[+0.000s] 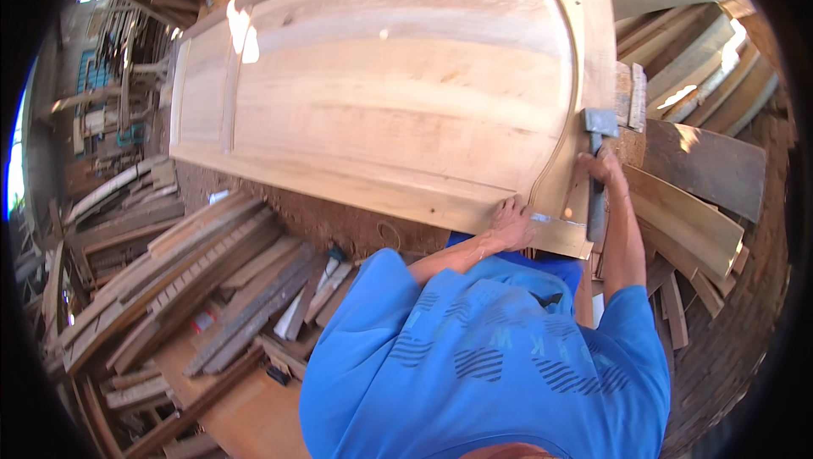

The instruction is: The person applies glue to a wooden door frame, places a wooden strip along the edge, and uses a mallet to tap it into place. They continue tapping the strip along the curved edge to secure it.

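Observation:
A large pale wooden door panel [406, 69] with a curved moulding lies flat in front of me. My left hand [510, 222] rests on its near right corner, the fingers laid over the wood. A hammer [601, 122] with a blocky grey head and a long dark handle is in my right hand [603, 168], whose fingers wrap around the handle. The hammer head is over the panel's right end rail; I cannot tell whether it touches the wood. Both forearms reach forward from my blue shirt [491, 349].
Stacked timber planks [169, 273] lie to the left. Curved boards [686, 213] and a dark flat board [711, 167] stand close on the right, with more boards [677, 44] behind them. A small dark tool [336, 253] lies among the left planks.

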{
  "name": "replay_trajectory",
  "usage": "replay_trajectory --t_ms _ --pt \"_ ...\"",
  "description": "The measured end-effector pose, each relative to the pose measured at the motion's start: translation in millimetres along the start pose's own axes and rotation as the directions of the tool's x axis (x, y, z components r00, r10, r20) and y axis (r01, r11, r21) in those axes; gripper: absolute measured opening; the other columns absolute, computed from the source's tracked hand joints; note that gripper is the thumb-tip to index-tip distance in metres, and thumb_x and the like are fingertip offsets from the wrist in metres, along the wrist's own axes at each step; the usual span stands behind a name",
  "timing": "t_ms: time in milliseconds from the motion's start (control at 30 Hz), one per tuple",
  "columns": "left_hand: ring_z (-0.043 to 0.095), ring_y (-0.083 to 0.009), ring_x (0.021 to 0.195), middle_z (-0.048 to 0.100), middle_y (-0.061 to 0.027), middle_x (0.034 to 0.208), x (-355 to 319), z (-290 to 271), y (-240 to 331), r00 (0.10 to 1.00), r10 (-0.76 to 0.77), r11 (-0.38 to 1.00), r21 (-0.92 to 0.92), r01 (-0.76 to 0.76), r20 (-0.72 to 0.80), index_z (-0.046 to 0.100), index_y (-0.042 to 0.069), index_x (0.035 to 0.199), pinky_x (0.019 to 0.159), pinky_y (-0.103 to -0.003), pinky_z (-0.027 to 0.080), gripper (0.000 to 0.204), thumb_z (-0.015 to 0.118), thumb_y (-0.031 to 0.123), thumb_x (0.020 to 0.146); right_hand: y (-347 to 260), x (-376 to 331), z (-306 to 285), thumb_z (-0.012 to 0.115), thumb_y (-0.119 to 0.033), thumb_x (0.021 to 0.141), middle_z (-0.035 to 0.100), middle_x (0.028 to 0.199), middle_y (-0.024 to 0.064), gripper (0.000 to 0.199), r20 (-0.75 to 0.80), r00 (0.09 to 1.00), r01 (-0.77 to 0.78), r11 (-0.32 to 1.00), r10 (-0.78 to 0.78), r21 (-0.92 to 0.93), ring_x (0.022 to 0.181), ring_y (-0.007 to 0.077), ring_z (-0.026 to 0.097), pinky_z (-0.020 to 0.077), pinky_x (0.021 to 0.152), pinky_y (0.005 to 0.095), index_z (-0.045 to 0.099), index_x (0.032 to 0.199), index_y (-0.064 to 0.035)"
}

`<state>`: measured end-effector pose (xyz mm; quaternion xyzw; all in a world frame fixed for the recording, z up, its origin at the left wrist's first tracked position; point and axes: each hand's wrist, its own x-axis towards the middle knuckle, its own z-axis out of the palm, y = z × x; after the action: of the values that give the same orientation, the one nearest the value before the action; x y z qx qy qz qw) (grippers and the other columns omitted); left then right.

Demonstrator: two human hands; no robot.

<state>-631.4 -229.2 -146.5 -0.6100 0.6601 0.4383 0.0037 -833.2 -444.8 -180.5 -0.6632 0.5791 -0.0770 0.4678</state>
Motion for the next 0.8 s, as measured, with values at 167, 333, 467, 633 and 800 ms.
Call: replay_trajectory --t_ms 167,333,467,633,800 --pt "0.039 -0.0392 0.126 0.043 -0.0244 0.136 1.2 -10.2 -38.6 0.979 0.182 0.977 0.098 -0.191 0.09 0.053 0.002 0.126 0.104 -0.05 0.034 0.058 0.063 0.034 0.079 -15.9 -41.3 17.8 0.066 -0.027 0.084 0.061 0.07 0.0063 0.026 0.227 0.947 -0.302 0.871 0.227 0.388 0.06 0.0155 0.06 0.0488 0.052 0.0312 0.057 0.089 -0.0038" --pt "0.048 -0.0379 0.12 0.055 -0.0209 0.126 39.1 -78.7 -54.9 0.995 0.011 0.977 -0.215 0.011 0.1 0.055 0.003 0.124 0.103 -0.044 0.038 0.052 0.062 0.033 0.083 -16.5 -76.0 37.9 0.063 -0.013 0.084 0.059 0.067 0.0055 0.011 0.206 0.94 -0.338 0.659 0.271 0.672 0.055 0.0147 0.058 0.0486 0.05 0.0298 0.056 0.088 -0.005" --pt "0.045 -0.038 0.122 0.053 -0.0208 0.129 87.3 -121.3 -101.4 0.891 0.08 0.994 -0.033 -0.106 -0.447 0.052 0.002 0.126 0.104 -0.044 0.036 0.051 0.06 0.032 0.086 -26.2 -99.5 38.7 0.062 -0.009 0.084 0.058 0.067 0.0044 0.012 0.244 0.923 -0.369 0.507 0.296 0.779 0.053 0.0132 0.057 0.0476 0.049 0.0278 0.054 0.092 -0.0054" --pt "0.033 -0.0406 0.132 0.035 -0.0287 0.142 146.3 -194.6 -136.4 0.814 0.089 0.984 0.175 0.016 -0.574 0.043 0.0 0.134 0.11 -0.05 0.024 0.063 0.058 0.037 0.086 -9.1 -144.2 59.0 0.062 -0.015 0.087 0.057 0.067 0.0033 0.018 0.12 0.91 -0.345 0.563 0.398 0.751 0.05 0.0121 0.055 0.0466 0.045 0.0272 0.051 0.097 -0.006" --pt "0.02 -0.0424 0.14 0.024 -0.0297 0.148 191.4 -263.4 -197.6 0.836 0.141 0.925 0.372 0.081 -0.531 0.037 -0.002 0.14 0.114 -0.052 0.016 0.073 0.053 0.046 0.088 -45.4 -213.8 89.8 0.061 -0.024 0.091 0.054 0.064 0.0009 0.018 0.0 0.791 -0.266 0.343 0.612 0.901 0.05 0.0102 0.055 0.0471 0.044 0.0258 0.053 0.089 -0.0083"
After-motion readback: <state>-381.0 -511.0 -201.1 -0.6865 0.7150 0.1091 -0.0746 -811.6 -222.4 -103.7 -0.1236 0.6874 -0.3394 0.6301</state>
